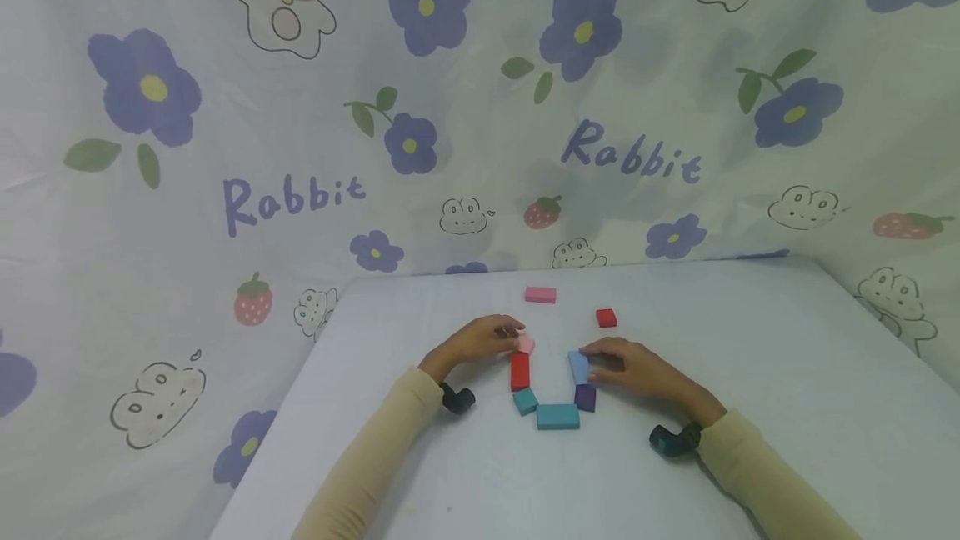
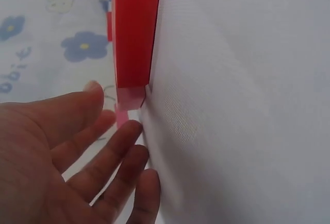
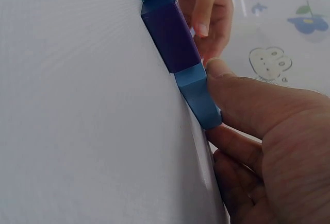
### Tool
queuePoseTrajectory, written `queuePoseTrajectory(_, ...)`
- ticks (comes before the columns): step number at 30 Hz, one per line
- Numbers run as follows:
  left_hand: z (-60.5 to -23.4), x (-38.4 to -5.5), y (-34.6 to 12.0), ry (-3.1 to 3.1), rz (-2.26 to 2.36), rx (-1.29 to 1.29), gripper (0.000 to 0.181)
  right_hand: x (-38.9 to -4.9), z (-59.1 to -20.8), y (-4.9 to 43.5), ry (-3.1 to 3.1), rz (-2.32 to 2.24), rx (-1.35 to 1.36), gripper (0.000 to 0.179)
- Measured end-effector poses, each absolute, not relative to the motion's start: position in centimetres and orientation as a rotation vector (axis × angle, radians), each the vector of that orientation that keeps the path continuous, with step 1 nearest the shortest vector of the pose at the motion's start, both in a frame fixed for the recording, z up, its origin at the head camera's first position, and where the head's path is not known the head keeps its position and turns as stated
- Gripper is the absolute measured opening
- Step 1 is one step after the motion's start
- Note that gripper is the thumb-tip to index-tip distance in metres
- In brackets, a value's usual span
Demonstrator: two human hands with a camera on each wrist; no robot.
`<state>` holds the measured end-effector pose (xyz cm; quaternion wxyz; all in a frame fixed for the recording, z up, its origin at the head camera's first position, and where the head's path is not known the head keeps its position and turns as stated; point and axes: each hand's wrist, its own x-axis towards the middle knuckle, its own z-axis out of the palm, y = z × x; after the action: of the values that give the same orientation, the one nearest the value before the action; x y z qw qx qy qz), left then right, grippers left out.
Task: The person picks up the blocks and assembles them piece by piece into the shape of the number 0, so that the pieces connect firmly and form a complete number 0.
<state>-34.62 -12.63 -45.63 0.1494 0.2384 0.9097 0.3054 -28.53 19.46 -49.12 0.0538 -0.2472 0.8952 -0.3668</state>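
Observation:
Several coloured blocks form a U on the white table. My left hand (image 1: 483, 340) is beside the pale pink block (image 1: 525, 343) at the U's left tip, its fingers loosely spread in the left wrist view. Below that pink block lies a red block (image 1: 520, 372), which looms large in the left wrist view. At the other tip, my right hand (image 1: 637, 365) pinches the light blue block (image 3: 198, 98) between thumb and fingers. This block meets the purple block (image 3: 172, 36). A small teal block (image 1: 526, 401) and a longer teal block (image 1: 558, 417) make up the bottom.
Behind the U, a pink block (image 1: 541, 295) and a small red block (image 1: 606, 318) lie apart on the table (image 1: 480, 490). A patterned curtain (image 1: 465, 107) hangs along the table's back and sides. Dark wrist cameras sit on both forearms.

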Motion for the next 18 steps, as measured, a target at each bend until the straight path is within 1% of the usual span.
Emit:
queuePoseTrajectory(12,-46.9,-31.6,-13.1,2.636,0.942,0.676,0.052,-28.6,-49.0,19.7,2.74,-1.099,-0.735,0.05)
queuePoseTrajectory(18,-47.2,-30.4,-13.1,2.646,0.977,0.674,0.056,-28.5,-49.4,19.6,2.744,-1.09,-0.758,0.05)
